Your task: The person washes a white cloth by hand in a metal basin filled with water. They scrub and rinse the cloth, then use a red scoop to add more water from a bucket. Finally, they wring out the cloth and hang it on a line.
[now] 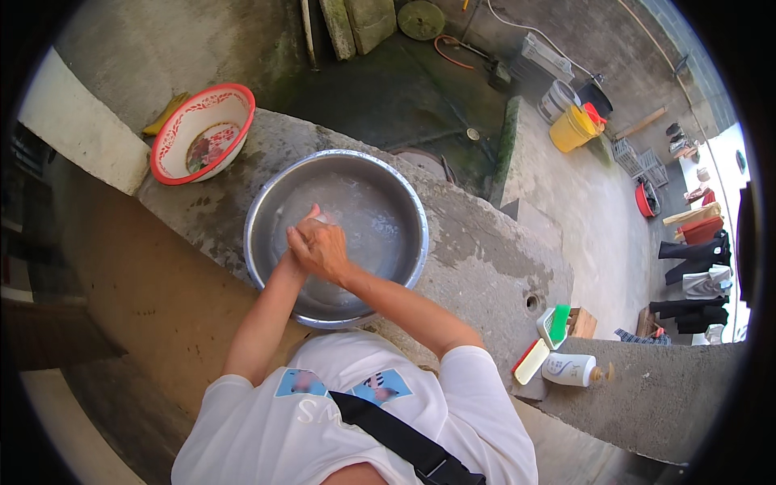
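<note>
A wide silver metal basin (408, 279) with some water in its bottom stands on the concrete ledge in front of me. Over its left part, my two hands are clasped together. My right hand (325, 251) lies on top, its fingers closed around my left hand (311, 215). Most of the left hand is covered; a fingertip sticks out on the far side. Beside that fingertip is a pale, wet patch, too small to tell whether it is suds or an object. Splashes or foam show on the water to the right of my hands.
A red-rimmed enamel basin (166, 164) sits at the ledge's left. Toward the right lie a green sponge (559, 322), a soap box (531, 361) and a white pump bottle (570, 369). Beyond are a yellow bucket (571, 131) and hanging clothes (702, 249).
</note>
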